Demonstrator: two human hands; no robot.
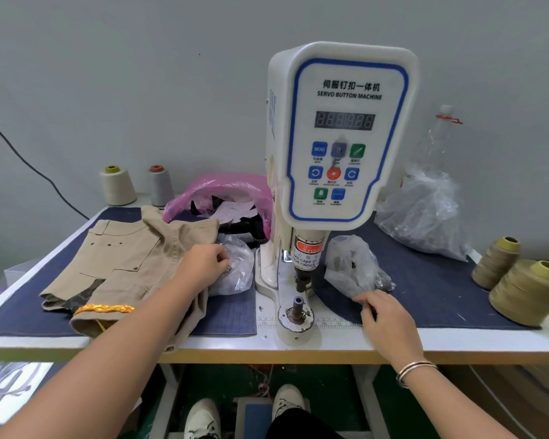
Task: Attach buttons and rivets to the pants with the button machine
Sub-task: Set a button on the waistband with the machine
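Head view puts me over a white tabletop point(457, 339) with dark blue denim cloth point(425, 293) spread across most of it. I take the button machine point(339, 134) as my landmark: it stands at the middle of the tabletop, its white control panel facing me, with its post point(297, 307) rising from the base at the front edge.

Left of the machine lie the tan pants point(130, 264), folded and partly crumpled, with small metal studs showing on the fabric and a yellow tie point(103, 308) around the near end. Behind them, close to the machine's left side, I see a pink plastic bag point(222, 191) holding dark scraps. Right of the machine, toward the back, sits a big clear bag point(425, 217) with a clear bottle point(438, 134) behind it. At the far right stand two tan thread cones point(520, 280); at the far left rear, a cream cone point(117, 185) and a grey cone point(160, 185).

Just left of the machine's base a small clear bag point(238, 267) lies against the pants. My left hand point(203, 264) is over the pants with fingers curled into that bag; what they pinch I cannot tell. Just right of the base is another small clear bag point(352, 267). My right hand point(384, 315) rests with fingertips pinching its near edge, a bracelet point(414, 370) on the wrist.
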